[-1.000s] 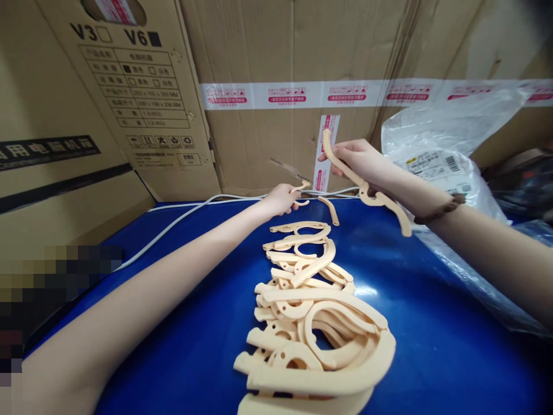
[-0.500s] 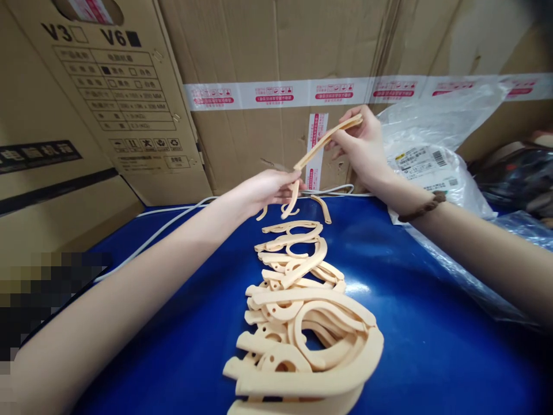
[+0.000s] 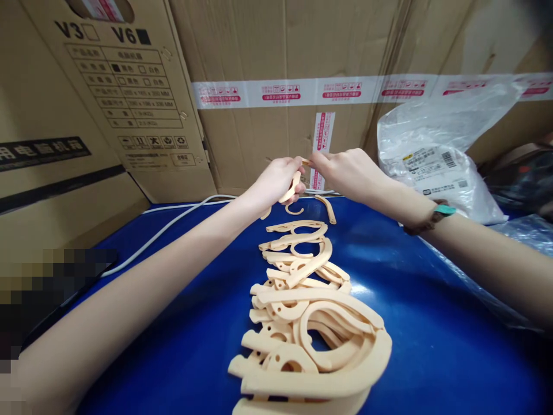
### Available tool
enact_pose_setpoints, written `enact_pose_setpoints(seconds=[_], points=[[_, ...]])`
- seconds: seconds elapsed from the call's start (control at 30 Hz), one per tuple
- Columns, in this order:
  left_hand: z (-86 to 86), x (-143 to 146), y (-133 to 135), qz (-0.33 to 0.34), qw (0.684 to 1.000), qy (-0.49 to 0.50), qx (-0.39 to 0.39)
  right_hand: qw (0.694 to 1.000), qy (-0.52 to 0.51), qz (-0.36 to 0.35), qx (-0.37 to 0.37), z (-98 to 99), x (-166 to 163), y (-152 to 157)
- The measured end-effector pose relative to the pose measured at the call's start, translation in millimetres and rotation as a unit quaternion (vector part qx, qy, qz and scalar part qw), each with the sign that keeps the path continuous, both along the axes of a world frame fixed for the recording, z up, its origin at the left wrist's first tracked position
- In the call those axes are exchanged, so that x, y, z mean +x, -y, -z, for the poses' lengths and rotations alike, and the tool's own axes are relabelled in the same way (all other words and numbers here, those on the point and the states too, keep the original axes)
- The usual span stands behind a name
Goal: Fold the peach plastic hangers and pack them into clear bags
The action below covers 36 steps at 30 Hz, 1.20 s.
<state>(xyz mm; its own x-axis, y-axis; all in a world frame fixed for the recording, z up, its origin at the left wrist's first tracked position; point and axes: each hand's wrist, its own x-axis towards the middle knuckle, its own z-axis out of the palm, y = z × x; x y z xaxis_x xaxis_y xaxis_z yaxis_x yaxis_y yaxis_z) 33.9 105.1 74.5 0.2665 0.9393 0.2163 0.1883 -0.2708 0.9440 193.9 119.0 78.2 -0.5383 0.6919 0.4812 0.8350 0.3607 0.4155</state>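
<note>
Above the far end of the blue desk (image 3: 432, 346), the left hand (image 3: 281, 177) grips a beige hanger piece (image 3: 292, 189) that slants down from its fingers. The right hand (image 3: 343, 168) meets it, fingertips pinched on a beige sliver (image 3: 305, 162); whether both belong together is hidden. Below, a small hook (image 3: 294, 213) and a curved arm (image 3: 327, 208) lie apart, just beyond overlapping folded hangers (image 3: 311, 385) lined toward the person.

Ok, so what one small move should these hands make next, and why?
Probably press gently on the cream strip, because the left hand and right hand meet there, pinching it; how its ends fit is hidden behind them.
</note>
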Motion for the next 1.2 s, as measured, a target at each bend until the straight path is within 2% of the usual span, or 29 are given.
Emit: enact_pose_setpoints(seconds=[0.07, 0.13, 0.2, 0.23, 0.3, 0.37, 0.5, 0.63, 0.73, 0.93, 1.1, 1.2], points=[[4.5, 0.0, -1.5, -0.030, 0.997, -0.048, 0.054, 0.999, -0.036, 0.001, -0.025, 1.2, -3.8, -0.1], [9.3, -2.9, -4.0, -0.055, 0.980, -0.130, 0.139, 0.988, -0.102, -0.029, -0.113, 0.9, -4.2, -2.2], [13.2, -8.0, -8.0, -0.073, 0.947, -0.217, 0.225, 0.954, -0.187, -0.060, -0.227, 0.5, -0.1, -7.9], [14.8, -11.1, -11.1, -0.080, 0.934, -0.248, 0.243, 0.933, -0.234, -0.065, -0.265, 0.5, 3.7, -12.4], [18.1, -18.3, -20.3, -0.087, 0.930, -0.285, 0.214, 0.907, -0.315, -0.047, -0.274, 1.5, 13.8, -24.3], [23.3, -26.9, -33.2, -0.091, 0.938, -0.304, 0.143, 0.904, -0.353, -0.021, -0.240, 3.3, 25.0, -37.5], [42.1, -46.9, -58.7, -0.099, 0.919, -0.358, 0.132, 0.938, -0.295, 0.001, -0.183, 4.4, 39.3, -51.5], [61.7, -59.8, -69.3, -0.118, 0.879, -0.433, 0.162, 0.975, -0.184, 0.021, -0.121, -2.0, 37.4, -41.8], [68.8, -58.3, -68.3, -0.097, 0.853, -0.482, 0.178, 0.987, -0.108, 0.056, -0.108, -5.7, 32.3, -32.0], [70.0, -45.6, -60.2, -0.019, 0.813, -0.560, 0.162, 0.986, -0.013, 0.053, -0.157, 7.9, 33.1, -41.8], [66.6, -47.9, -56.5, -0.034, 0.787, -0.597, 0.149, 0.972, -0.031, -0.001, -0.235, 19.1, 48.8, -63.5], [62.7, -47.6, -56.8, -0.038, 0.777, -0.614, 0.134, 0.955, -0.032, -0.008, -0.296, 21.5, 58.2, -70.8]])
